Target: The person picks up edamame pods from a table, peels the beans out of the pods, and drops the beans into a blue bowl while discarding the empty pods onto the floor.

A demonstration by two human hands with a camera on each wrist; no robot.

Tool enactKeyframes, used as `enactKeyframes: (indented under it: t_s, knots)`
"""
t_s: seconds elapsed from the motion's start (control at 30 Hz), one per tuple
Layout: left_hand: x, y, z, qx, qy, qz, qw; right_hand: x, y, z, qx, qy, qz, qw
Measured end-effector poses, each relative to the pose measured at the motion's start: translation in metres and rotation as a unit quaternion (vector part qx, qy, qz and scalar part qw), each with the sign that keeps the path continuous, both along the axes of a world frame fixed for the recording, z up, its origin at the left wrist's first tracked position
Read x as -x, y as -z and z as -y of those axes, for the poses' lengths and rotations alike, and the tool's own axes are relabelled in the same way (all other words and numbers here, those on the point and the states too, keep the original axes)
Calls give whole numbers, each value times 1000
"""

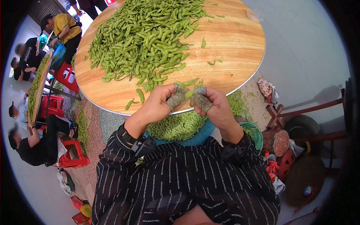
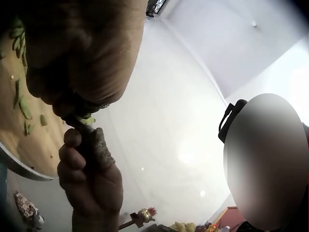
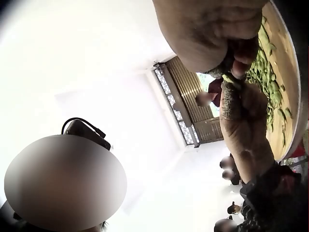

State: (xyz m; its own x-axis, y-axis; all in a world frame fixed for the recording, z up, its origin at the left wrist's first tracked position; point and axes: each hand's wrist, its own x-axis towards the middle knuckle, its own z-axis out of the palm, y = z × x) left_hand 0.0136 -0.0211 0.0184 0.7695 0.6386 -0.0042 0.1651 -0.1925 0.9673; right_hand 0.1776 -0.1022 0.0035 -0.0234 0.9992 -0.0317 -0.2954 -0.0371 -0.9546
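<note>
Close to the near edge of a round wooden table (image 1: pixel 232 41), my left hand (image 1: pixel 157 100) and right hand (image 1: pixel 219 108) meet at the fingertips. Between them they pinch a green soybean pod (image 1: pixel 189 93), which also shows as a bit of green (image 2: pixel 89 119) in the left wrist view and a pale green tip (image 3: pixel 227 78) in the right wrist view. Speckled grey wraps cover the thumbs and index fingers of both hands. Beyond the hands lies a big heap of soybean pods (image 1: pixel 146 41). Below the table edge, shelled beans (image 1: pixel 176 127) fill a blue basin (image 1: pixel 204 132).
Loose pods (image 1: pixel 140 95) lie beside my left hand. A green basket (image 1: pixel 255 131) stands low on the right, near pods on the floor (image 1: pixel 236 103). A clear plastic cup (image 1: pixel 255 15) sits at the table's far right. Several people work at another table (image 1: pixel 39 88) on the left.
</note>
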Motion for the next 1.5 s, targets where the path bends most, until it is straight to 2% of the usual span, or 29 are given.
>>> enactKeyframes:
  t_s: [0.2, 0.27, 0.33, 0.5, 0.53, 0.57, 0.63, 0.7, 0.73, 0.77, 0.8, 0.83, 0.9, 0.93, 1.0, 1.03, 1.1, 1.2, 1.23, 1.3, 1.33, 1.37, 1.4, 1.43, 1.5]
  knots:
    - [2, -3, 5, -23, -3, 4, 1000, 1, 4, 0, -2, 3, 14, 1000]
    - [5, -2, 5, -67, -3, -26, 997, 5, 8, -2, -9, 9, 15, 1000]
    - [5, 6, 6, -76, -12, -10, 997, 10, 13, -4, -29, 53, 50, 997]
    - [4, 19, 11, -104, -36, 1, 994, 10, 13, -6, -16, 59, 19, 998]
    - [5, 16, 14, -255, -43, -89, 962, 10, 13, -5, -13, 66, 23, 997]
    - [5, 13, 17, -398, -48, -177, 899, 8, 15, -5, -13, 64, 24, 998]
    - [4, 13, 19, -383, -56, -198, 900, 4, 20, -6, 26, -28, -26, 999]
    - [7, 28, 16, -387, -55, -110, 914, 7, 15, -5, 28, -26, -60, 997]
    - [7, 32, 17, -387, -56, -110, 914, 9, 13, -4, 31, -25, -93, 995]
    - [6, 35, 19, -279, -69, -14, 958, 11, 15, -3, 32, -26, -93, 995]
    - [5, 38, 20, -166, -81, 83, 979, 13, 18, -4, -1, -24, -73, 997]
    - [7, 42, 20, -166, -82, 83, 979, 14, 21, -5, -33, -24, -53, 998]
    - [9, 48, 22, -30, -100, 151, 983, 16, 27, -7, -61, -21, -28, 998]
    - [10, 48, 23, -31, -101, 151, 983, 17, 28, -8, -89, -18, -3, 996]
    - [9, 46, 27, 206, -135, 192, 950, 18, 26, -10, -110, -20, 23, 993]
    - [9, 43, 28, 205, -136, 192, 950, 18, 25, -10, -131, -19, 50, 990]
    - [9, 37, 30, 352, -130, 253, 892, 18, 26, -13, -133, -30, 32, 990]
    - [13, 46, 25, 412, -155, 234, 867, 18, 32, -13, -103, -52, 12, 993]
    - [14, 45, 24, 410, -154, 235, 868, 18, 32, -14, -73, -63, 12, 995]
    - [17, 41, 23, 305, -149, 160, 927, 19, 29, -13, -57, -52, 35, 996]
    - [14, 42, 25, 304, -150, 161, 927, 20, 28, -11, -37, -40, 56, 997]
    - [8, 44, 28, 157, -152, 157, 963, 21, 26, -10, -39, -42, 56, 997]
    - [5, 45, 29, 6, -150, 150, 977, 23, 24, -10, -48, -34, 127, 990]
    - [7, 44, 29, 6, -150, 151, 977, 24, 22, -8, -56, -25, 198, 978]
    - [13, 40, 28, 52, -111, 172, 977, 26, 19, -7, -76, -33, 188, 979]
